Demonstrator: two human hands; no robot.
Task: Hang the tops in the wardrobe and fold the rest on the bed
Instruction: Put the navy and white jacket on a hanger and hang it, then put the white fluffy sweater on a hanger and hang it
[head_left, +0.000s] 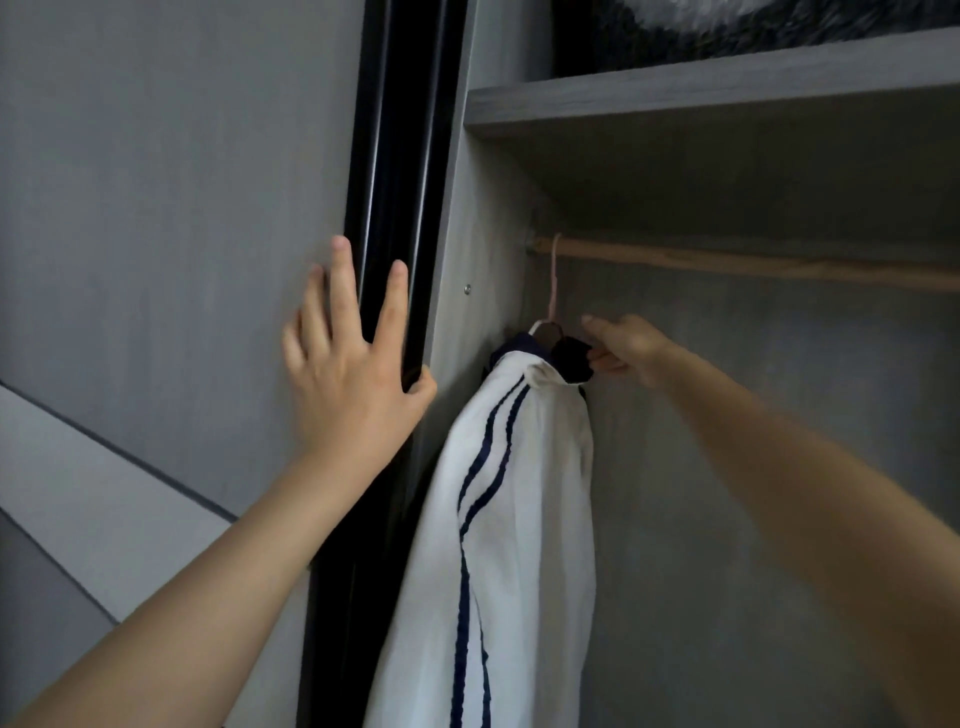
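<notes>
Left hand (353, 374) flat on wardrobe door (182, 208) edge, centre-left, grip apart; right hand (628, 353) grip clamped on collar of white top (530, 493), hanger (555, 280) hooked on rod (753, 262)

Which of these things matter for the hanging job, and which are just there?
Part of the job: white top, pink hanger, wooden rail, right hand pinching its collar, left hand on the wardrobe door.
Just there: shelf, dark fluffy thing on it.
</notes>
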